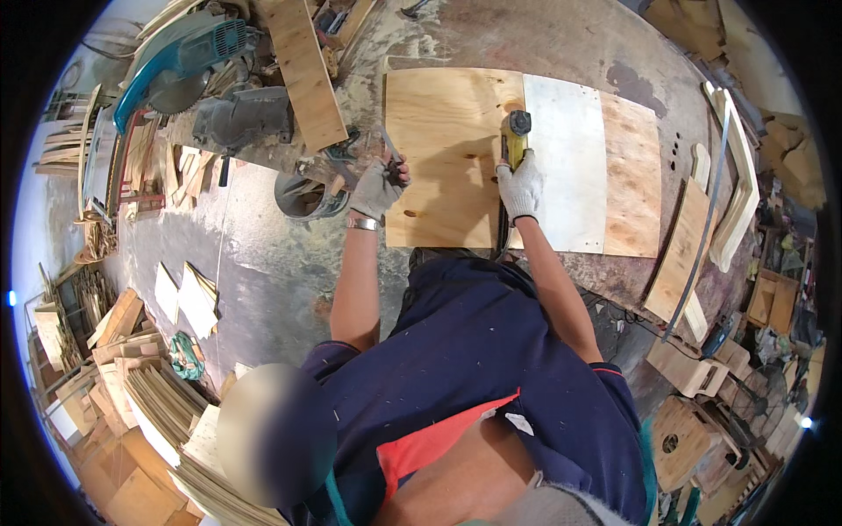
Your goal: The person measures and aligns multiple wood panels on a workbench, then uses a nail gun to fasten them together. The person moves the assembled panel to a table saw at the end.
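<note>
A large plywood sheet (438,131) lies flat on the concrete floor, with a white panel (566,167) on top of its right half. My right hand (519,186), in a white work glove, grips a yellow and black power tool (517,136) that rests on the plywood beside the white panel's left edge. Its dark cord runs back along my forearm. My left hand (379,188), gloved and with a metal band at the wrist, is at the plywood's left edge. It is closed around a thin, dark, stick-like tool (391,147) that points up and away.
A teal mitre saw (189,53) and a long plank (303,70) stand at the upper left, with a round bucket (307,197) next to my left hand. Stacked wood offcuts (149,394) fill the lower left. Curved wooden strips (732,175) and small wooden boxes (693,368) lie on the right.
</note>
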